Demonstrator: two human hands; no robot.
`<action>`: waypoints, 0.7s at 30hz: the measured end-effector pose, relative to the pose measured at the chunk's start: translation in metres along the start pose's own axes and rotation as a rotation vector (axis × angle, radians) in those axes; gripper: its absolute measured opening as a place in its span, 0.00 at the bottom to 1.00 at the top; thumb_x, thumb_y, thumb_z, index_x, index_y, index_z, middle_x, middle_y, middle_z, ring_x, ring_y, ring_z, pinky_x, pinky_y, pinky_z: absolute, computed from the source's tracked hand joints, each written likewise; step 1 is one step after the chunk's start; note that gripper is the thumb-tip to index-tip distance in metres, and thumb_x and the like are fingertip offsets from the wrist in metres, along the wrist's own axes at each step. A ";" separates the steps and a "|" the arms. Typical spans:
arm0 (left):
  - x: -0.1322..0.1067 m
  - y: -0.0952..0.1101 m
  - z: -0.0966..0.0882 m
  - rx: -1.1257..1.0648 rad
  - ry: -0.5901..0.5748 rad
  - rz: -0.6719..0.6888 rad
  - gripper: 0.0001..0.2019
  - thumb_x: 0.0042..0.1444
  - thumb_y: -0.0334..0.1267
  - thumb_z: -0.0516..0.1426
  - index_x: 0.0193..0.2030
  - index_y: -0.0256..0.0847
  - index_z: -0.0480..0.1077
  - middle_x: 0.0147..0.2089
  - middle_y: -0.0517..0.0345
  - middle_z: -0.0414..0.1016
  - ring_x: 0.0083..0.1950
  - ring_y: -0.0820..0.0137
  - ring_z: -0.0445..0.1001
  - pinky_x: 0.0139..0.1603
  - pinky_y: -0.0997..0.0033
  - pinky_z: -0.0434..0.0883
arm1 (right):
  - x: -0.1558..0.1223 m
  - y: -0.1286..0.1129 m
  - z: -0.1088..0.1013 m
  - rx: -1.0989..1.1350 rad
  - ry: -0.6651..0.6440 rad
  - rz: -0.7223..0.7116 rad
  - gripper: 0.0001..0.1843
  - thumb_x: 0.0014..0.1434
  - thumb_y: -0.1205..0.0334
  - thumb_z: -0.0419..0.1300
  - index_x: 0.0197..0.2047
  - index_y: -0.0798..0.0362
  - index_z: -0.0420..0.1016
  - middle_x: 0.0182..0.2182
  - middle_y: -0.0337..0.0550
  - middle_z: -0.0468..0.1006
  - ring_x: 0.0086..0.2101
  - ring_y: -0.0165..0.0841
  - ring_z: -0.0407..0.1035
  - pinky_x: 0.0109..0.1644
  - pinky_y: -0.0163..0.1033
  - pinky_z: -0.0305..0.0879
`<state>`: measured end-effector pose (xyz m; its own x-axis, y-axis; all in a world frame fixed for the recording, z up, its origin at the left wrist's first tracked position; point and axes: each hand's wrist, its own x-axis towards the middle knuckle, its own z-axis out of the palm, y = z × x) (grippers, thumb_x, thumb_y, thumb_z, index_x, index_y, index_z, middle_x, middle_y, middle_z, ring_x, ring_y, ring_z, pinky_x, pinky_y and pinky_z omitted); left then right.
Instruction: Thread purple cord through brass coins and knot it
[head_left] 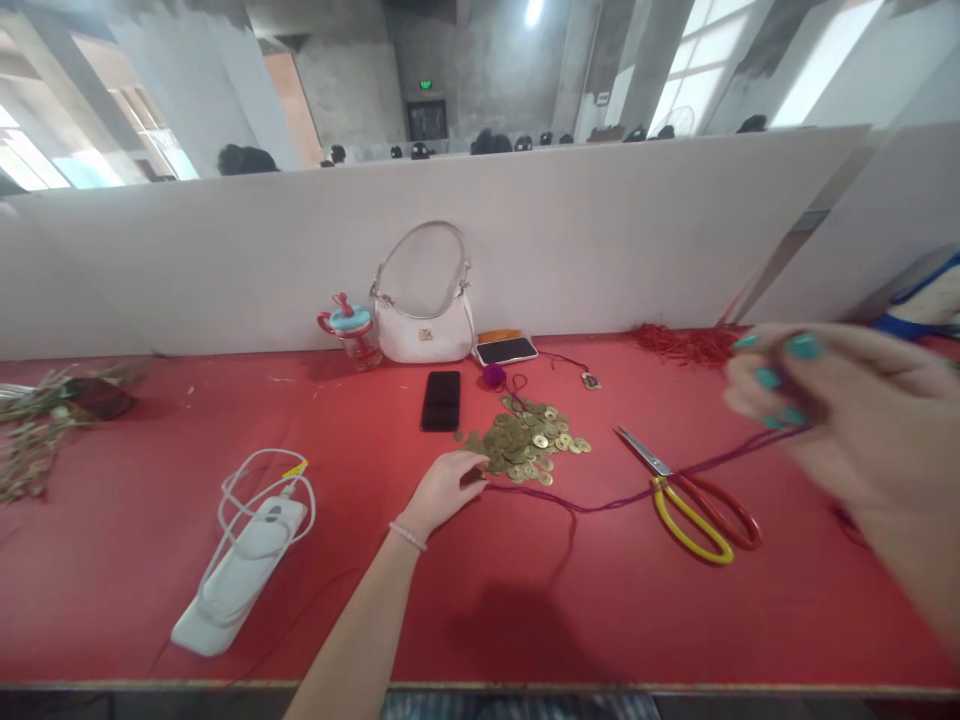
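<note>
Red bench (pixel 112 560) carries a white power strip (pixel 240 575), a white handbag (pixel 424 335) with a gold badge too small to read, yellow-and-red scissors (pixel 701 510) and a heap of brass coins (pixel 525 445). Right hand (pixel 847 420), blurred and raised, pinches the purple cord (pixel 600 507) in a narrow grip. The cord crosses the scissors to the left hand (pixel 442 490) at the coin heap's edge, its grip there unclear.
</note>
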<state>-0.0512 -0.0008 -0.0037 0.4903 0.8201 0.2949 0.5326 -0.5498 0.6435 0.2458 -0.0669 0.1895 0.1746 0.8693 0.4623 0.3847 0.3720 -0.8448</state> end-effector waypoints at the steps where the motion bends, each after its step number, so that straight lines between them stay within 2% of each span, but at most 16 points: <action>1: -0.001 0.000 0.000 -0.048 0.034 -0.010 0.15 0.50 0.36 0.57 0.47 0.42 0.69 0.47 0.53 0.73 0.50 0.65 0.69 0.54 0.63 0.63 | 0.002 0.001 0.011 0.040 -0.046 0.026 0.12 0.58 0.52 0.53 0.38 0.49 0.73 0.22 0.37 0.67 0.22 0.25 0.62 0.25 0.35 0.58; 2: -0.001 0.001 0.000 -0.102 0.067 -0.019 0.16 0.50 0.36 0.57 0.47 0.42 0.69 0.48 0.53 0.72 0.51 0.65 0.68 0.55 0.62 0.62 | 0.001 0.003 0.025 0.067 -0.115 0.057 0.12 0.56 0.52 0.55 0.36 0.50 0.74 0.19 0.36 0.64 0.20 0.24 0.59 0.23 0.34 0.55; 4: 0.000 0.007 0.003 -0.233 0.128 -0.040 0.15 0.51 0.34 0.55 0.47 0.41 0.69 0.49 0.51 0.72 0.52 0.65 0.68 0.55 0.62 0.62 | -0.004 0.014 0.056 0.035 -0.287 0.119 0.13 0.54 0.51 0.57 0.34 0.51 0.75 0.19 0.37 0.66 0.20 0.26 0.59 0.23 0.35 0.55; 5: 0.001 0.010 0.005 -0.314 0.134 -0.051 0.14 0.52 0.34 0.54 0.47 0.40 0.69 0.48 0.51 0.72 0.50 0.66 0.69 0.53 0.63 0.64 | -0.008 0.023 0.073 -0.008 -0.402 0.109 0.13 0.54 0.52 0.56 0.33 0.52 0.75 0.22 0.39 0.69 0.23 0.27 0.61 0.26 0.36 0.57; 7: 0.003 0.016 0.009 -0.483 0.120 -0.091 0.14 0.55 0.34 0.50 0.47 0.39 0.69 0.47 0.50 0.73 0.47 0.67 0.71 0.49 0.67 0.67 | -0.020 0.046 0.106 -0.077 -0.537 0.045 0.13 0.57 0.56 0.52 0.34 0.52 0.76 0.27 0.41 0.71 0.29 0.30 0.64 0.33 0.36 0.61; 9: 0.005 0.019 0.013 -0.588 0.111 -0.126 0.14 0.57 0.36 0.48 0.46 0.38 0.70 0.45 0.50 0.74 0.45 0.67 0.72 0.48 0.67 0.67 | -0.031 0.071 0.135 -0.111 -0.560 -0.022 0.13 0.58 0.59 0.51 0.35 0.51 0.76 0.26 0.40 0.68 0.28 0.29 0.63 0.33 0.35 0.61; 11: 0.006 0.018 0.016 -0.660 0.106 -0.171 0.14 0.56 0.38 0.50 0.45 0.36 0.71 0.44 0.49 0.75 0.44 0.66 0.72 0.48 0.67 0.67 | -0.039 0.094 0.155 -0.130 -0.561 -0.030 0.13 0.58 0.60 0.51 0.37 0.50 0.77 0.26 0.39 0.65 0.27 0.29 0.63 0.32 0.35 0.60; 15: 0.008 0.011 0.019 -0.768 0.104 -0.241 0.14 0.52 0.38 0.55 0.44 0.34 0.71 0.45 0.48 0.75 0.45 0.65 0.72 0.49 0.66 0.67 | -0.045 0.123 0.174 -0.013 -0.507 0.042 0.14 0.58 0.58 0.51 0.40 0.50 0.76 0.28 0.39 0.64 0.30 0.30 0.63 0.34 0.34 0.61; 21: 0.008 0.011 0.025 -0.708 0.057 -0.268 0.08 0.50 0.35 0.56 0.36 0.34 0.71 0.36 0.51 0.75 0.38 0.67 0.73 0.42 0.69 0.70 | -0.051 0.134 0.180 0.084 -0.469 0.074 0.14 0.58 0.58 0.51 0.42 0.49 0.76 0.27 0.39 0.63 0.30 0.29 0.63 0.36 0.35 0.61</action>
<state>-0.0245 -0.0043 -0.0116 0.3596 0.9290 0.0879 0.0495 -0.1131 0.9923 0.1251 -0.0027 0.0039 -0.2361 0.9403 0.2451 0.3091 0.3117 -0.8985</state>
